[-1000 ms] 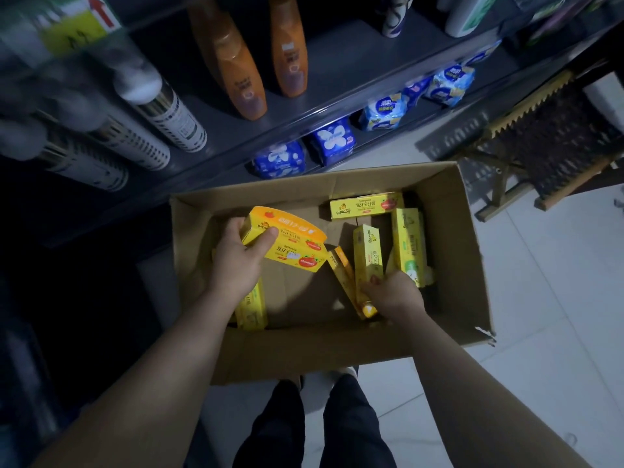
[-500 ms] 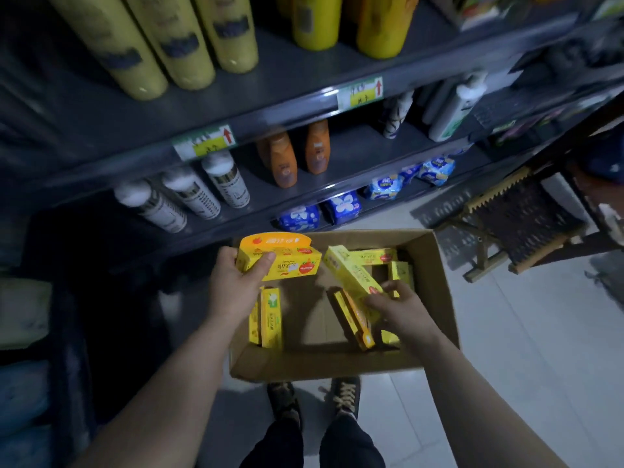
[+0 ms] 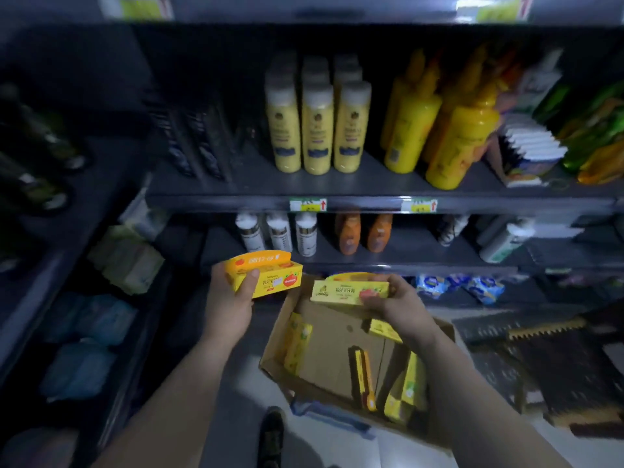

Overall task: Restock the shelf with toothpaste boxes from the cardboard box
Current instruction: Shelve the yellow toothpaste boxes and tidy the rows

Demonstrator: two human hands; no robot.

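Observation:
My left hand grips a yellow-and-orange toothpaste display box, thumb across its front, held up before the lower shelf. My right hand holds a long yellow toothpaste box level, just right of the first one, above the cardboard box. The open cardboard box sits on the floor below both hands, with several yellow toothpaste boxes lying and leaning inside. The dark shelf stands straight ahead.
Yellow bottles and orange-yellow bottles fill the upper shelf level; white bottles and orange bottles the one beneath. Blue packets lie on the lowest level. A wooden stool stands at right. My shoe is near the box.
Both hands have risen out of the cardboard box, each with a toothpaste box, towards the shelf. The view has tilted up from the box to the shelves.

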